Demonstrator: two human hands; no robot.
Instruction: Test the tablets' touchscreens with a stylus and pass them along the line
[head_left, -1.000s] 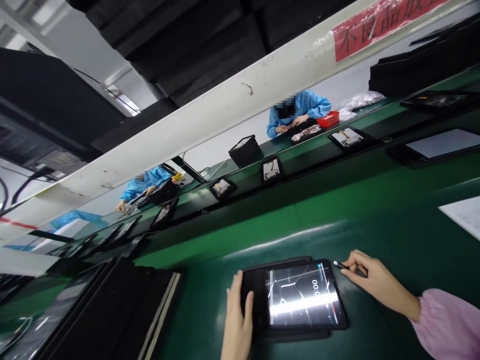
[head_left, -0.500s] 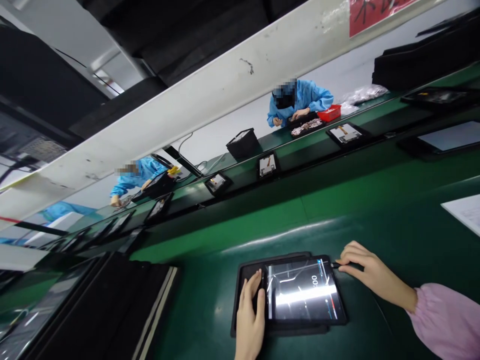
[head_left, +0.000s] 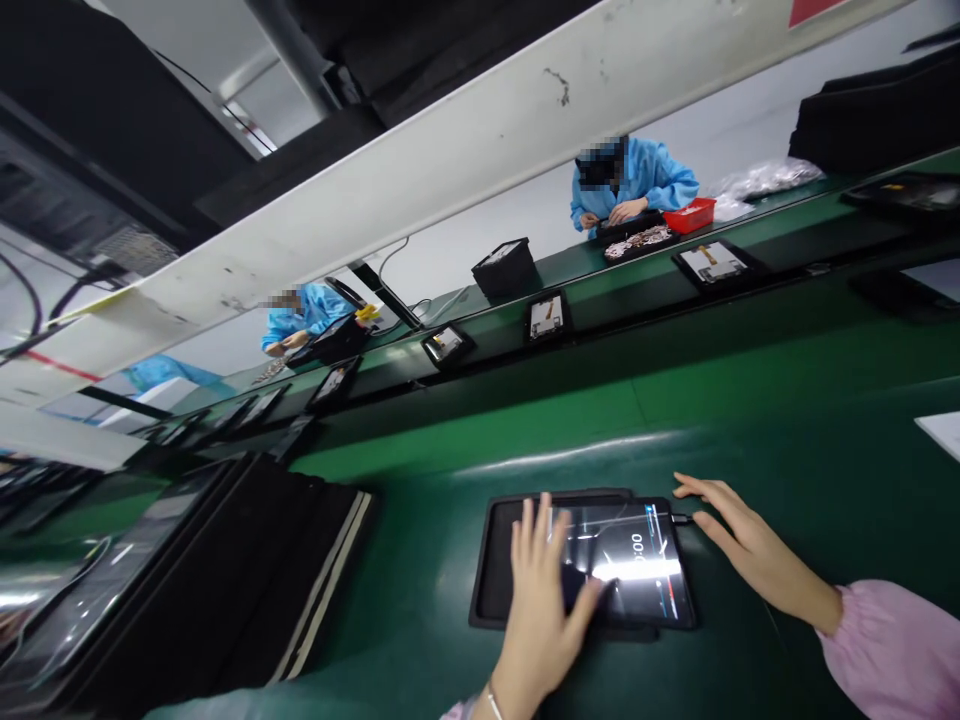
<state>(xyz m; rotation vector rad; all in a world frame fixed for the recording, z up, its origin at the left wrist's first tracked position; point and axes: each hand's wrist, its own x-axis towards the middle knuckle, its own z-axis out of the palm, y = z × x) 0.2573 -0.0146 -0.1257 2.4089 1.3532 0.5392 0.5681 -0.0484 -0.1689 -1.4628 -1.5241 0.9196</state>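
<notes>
A tablet [head_left: 637, 580] with its screen lit lies in a black foam tray [head_left: 495, 560] on the green bench. Over the left part of the screen is my left hand [head_left: 541, 600], fingers spread, holding nothing; whether it touches the glass I cannot tell. A cable plug [head_left: 682, 519] sits at the tablet's right edge. Beside it is my right hand [head_left: 750, 545], thumb and fingers apart, with the thumb tip close to the plug.
Black foam trays [head_left: 225, 590] are stacked at the left. Behind the bench runs a line [head_left: 487, 370] bearing several open devices. Two people in blue work beyond it, near a red bin [head_left: 690, 216] and a black box [head_left: 505, 268]. White paper [head_left: 941, 432] lies at the right.
My left hand has moved right, from the tray's left part onto the screen, and spread its fingers. My right hand has opened off the cable plug. The view has shifted slightly.
</notes>
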